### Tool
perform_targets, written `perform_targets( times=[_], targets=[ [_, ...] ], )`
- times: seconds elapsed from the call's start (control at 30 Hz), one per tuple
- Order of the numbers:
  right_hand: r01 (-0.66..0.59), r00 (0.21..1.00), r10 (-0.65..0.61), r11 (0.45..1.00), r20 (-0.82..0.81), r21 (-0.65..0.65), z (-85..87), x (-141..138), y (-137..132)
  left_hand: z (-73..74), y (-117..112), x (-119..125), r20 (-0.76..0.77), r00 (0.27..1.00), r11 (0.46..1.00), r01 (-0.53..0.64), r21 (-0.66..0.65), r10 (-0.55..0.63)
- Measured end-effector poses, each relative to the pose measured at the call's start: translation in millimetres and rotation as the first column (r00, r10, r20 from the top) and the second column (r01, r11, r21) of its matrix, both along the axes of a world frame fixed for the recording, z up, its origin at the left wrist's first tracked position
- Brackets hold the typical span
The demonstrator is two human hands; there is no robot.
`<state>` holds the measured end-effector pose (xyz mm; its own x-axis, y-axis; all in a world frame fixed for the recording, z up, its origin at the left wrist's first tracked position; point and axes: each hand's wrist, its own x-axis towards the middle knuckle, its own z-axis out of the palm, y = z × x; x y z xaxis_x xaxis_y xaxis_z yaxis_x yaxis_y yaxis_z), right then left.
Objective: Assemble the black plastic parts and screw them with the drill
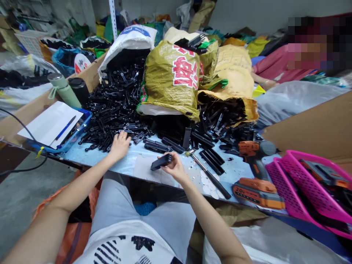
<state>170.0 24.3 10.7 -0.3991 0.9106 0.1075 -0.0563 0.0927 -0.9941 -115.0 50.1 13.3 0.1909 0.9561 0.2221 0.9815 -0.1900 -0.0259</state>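
My right hand (177, 167) is closed around one end of a black ribbed plastic part (161, 162), tilted just above a pale sheet (141, 167) at the table's near edge. At the near edge of a heap of small black plastic link pieces (110, 99), my left hand (120, 146) reaches forward, fingers slightly apart and tips touching the pieces. No held piece shows in it. A hammer (210, 176) lies to the right of my right hand. Longer black channel-shaped parts (211, 161) rest beside and beyond the hammer.
An orange and black cordless drill (255, 172) stands at right beside pink baskets (299, 190). Woven sacks (172, 80) of black parts fill the back. A blue tray (89, 117) with paper and pen sits left, near a green bottle (64, 90). Another person's arm (265, 82) is at back right.
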Motion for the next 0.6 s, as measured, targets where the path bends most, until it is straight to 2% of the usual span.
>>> perform_targets(
  times=[0.07,0.1,0.17,0.23,0.33,0.43,0.53,0.6],
  targets=[
    [0.068,0.995,-0.070,0.997,0.071,0.034,-19.3,13,-14,-3.3,-3,-32,-0.040,0.998,0.997,-0.053,-0.047,0.051],
    [0.093,0.981,-0.105,0.993,0.165,0.079,-25.3,22,-18,-3.3,-2,-42,-0.046,0.998,0.997,-0.052,-0.062,0.050],
    [0.080,0.901,-0.154,0.978,0.406,0.194,-29.7,44,-20,2.6,1,-52,-0.028,1.000,0.998,0.011,-0.066,-0.013],
    [-0.019,0.786,-0.178,0.951,0.592,0.310,-27.0,63,-19,17.4,0,-48,0.022,0.993,0.992,0.118,-0.048,-0.117],
    [-0.213,0.666,-0.195,0.875,0.720,0.434,-20.8,63,-20,46.9,-18,-23,0.077,0.967,0.966,0.249,-0.069,-0.244],
    [-0.350,0.607,-0.187,0.810,0.773,0.471,-19.1,37,-23,64.4,-45,18,0.058,0.954,0.929,0.300,-0.219,-0.294],
    [-0.401,0.572,-0.191,0.783,0.797,0.475,-19.0,15,-24,60.9,-64,59,0.008,0.956,0.887,0.277,-0.371,-0.295],
    [-0.406,0.550,-0.202,0.783,0.811,0.471,-18.9,12,-24,52.0,-67,78,0.007,0.955,0.888,0.279,-0.366,-0.298]
  ],
)
